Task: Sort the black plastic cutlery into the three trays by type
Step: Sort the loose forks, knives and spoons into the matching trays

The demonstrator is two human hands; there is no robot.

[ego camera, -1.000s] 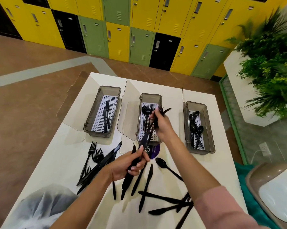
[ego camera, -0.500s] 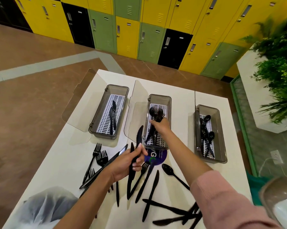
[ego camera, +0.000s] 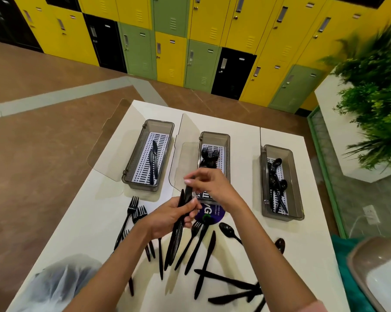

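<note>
My left hand (ego camera: 169, 218) is shut on a bundle of black knives (ego camera: 176, 242) above the white table (ego camera: 88, 221). My right hand (ego camera: 214, 188) sits just above it, fingertips pinching the bundle's top end. Of the three grey trays, the left tray (ego camera: 131, 176) holds knives, the middle tray (ego camera: 227, 140) holds forks and the right tray (ego camera: 299, 208) holds spoons. Loose forks (ego camera: 133, 208) lie left of my hands. More knives (ego camera: 209, 255), a fork (ego camera: 195, 226) and a spoon (ego camera: 226, 228) lie near the front, with another spoon (ego camera: 280, 244) beside my right forearm.
Each tray's clear lid (ego camera: 106, 145) stands open on its left side. A crumpled plastic bag (ego camera: 54, 284) lies at the table's front left corner, a purple sticker (ego camera: 213, 212) under my hands. A lidded bin (ego camera: 379, 275) stands at the right, a planter (ego camera: 374, 97) beyond it.
My right hand left the forks in the middle tray and drew back to the knives in my left hand. The left hand lifted the bundle slightly.
</note>
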